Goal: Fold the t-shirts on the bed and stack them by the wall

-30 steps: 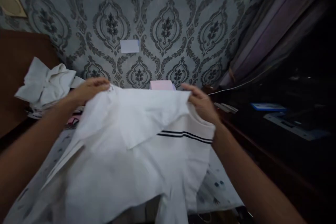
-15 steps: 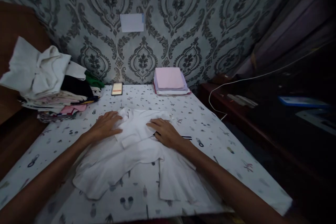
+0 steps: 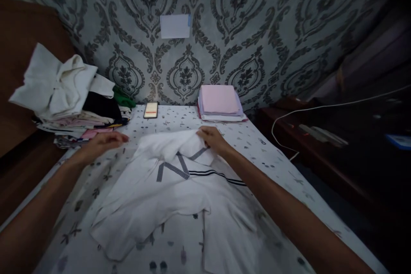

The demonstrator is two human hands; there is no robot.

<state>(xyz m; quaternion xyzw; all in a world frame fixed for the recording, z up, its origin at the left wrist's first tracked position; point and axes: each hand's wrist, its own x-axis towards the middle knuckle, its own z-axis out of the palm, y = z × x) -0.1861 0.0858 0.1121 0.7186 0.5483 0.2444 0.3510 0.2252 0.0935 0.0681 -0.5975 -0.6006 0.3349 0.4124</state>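
A white garment (image 3: 141,192) with black stripes lies rumpled on the patterned sheet. Its far edge is raised and partly folded over, and two loose parts spread towards me with a gap between them. My right hand (image 3: 212,138) pinches the far right corner, thumb and fingers closed on the cloth. To the left of the garment, my left hand (image 3: 107,142) hovers apart from it, fingers loosely bent and nothing in them. I cannot tell from the folds whether the garment is a shirt or trousers.
A tall clothes pile (image 3: 77,107) stands at the left. Near the wall lie a phone-like device with a lit screen (image 3: 150,110) and a stack of folded pink and lilac cloth (image 3: 220,100). A white cable (image 3: 308,109) crosses the dark furniture at the right.
Both hands were lying on the garment. My right hand has taken its far corner and lifted it, showing the striped pattern; my left hand has come off to the left. The view has shifted slightly.
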